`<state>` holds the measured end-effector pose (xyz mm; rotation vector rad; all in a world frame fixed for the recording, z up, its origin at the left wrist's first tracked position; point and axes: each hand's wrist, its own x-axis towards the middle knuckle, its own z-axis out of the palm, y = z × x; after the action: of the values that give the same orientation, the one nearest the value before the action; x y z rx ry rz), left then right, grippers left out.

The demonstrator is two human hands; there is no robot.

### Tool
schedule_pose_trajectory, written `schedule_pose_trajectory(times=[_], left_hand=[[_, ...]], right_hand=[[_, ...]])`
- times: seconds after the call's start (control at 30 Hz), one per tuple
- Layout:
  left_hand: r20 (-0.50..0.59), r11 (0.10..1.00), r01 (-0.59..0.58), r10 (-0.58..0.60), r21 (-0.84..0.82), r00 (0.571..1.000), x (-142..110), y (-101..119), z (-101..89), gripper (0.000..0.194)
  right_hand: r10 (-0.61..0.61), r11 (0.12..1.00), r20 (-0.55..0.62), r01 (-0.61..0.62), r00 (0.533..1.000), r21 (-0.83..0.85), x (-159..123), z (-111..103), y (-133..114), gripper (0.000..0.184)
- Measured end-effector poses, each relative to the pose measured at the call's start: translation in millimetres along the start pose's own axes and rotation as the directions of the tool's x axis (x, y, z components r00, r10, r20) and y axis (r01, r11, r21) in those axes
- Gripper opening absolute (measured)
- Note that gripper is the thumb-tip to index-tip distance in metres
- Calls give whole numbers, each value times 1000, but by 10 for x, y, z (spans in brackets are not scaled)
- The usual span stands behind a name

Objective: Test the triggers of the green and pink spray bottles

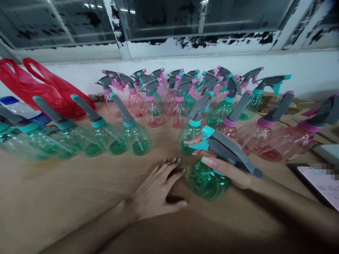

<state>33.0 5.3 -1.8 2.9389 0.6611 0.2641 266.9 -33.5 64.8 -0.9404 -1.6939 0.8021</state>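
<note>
My right hand (225, 169) is wrapped round the neck of a green spray bottle (209, 181), below its grey trigger head with a turquoise nozzle and trigger. The bottle is tilted slightly, close to the tabletop; whether its base touches is unclear. My left hand (159, 190) lies on the wooden table (92, 204) with its fingers stretched toward the bottle, holding nothing. Just behind my right hand stands another green spray bottle (192, 134). To the left, a row of green spray bottles (137, 137) with turquoise collars stands on the table.
Pink spray bottles (254, 135) stand to the right, and a mixed pink and green group (180, 109) fills the back near the wall. A red plastic bag (53, 88) sits at the back left. A phone-like screen (320, 185) lies at the right edge.
</note>
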Motion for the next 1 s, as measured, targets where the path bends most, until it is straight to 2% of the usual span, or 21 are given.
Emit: schedule_pose_trajectory(times=[0.2, 0.27, 0.4, 0.63, 0.87, 1.0], left_hand=[[8, 1000, -1, 2, -16, 1000, 11, -8, -3, 73], [10, 1000, 1, 0, -14, 1000, 12, -5, -9, 72], [-2, 1000, 0, 0, -14, 1000, 8, -4, -8, 71], [-6, 999, 11, -11, -40, 1000, 9, -2, -11, 71], [3, 999, 17, -17, -38, 1000, 10, 3, -10, 70], [1, 1000, 21, -21, -21, 1000, 4, -1, 13, 71]], right_hand=[[-65, 983, -29, 59, 997, -173, 38, 0, -49, 18], [-44, 979, -33, 37, 998, -199, 49, 7, -62, 12], [-9, 981, -34, 2, 999, -194, 54, 22, -53, 21], [-69, 979, -22, 63, 997, -196, 28, 9, -34, 14], [-82, 989, -43, 76, 996, -123, -18, 4, -19, 23], [-130, 978, -50, 120, 990, -172, -13, 7, -19, 25]])
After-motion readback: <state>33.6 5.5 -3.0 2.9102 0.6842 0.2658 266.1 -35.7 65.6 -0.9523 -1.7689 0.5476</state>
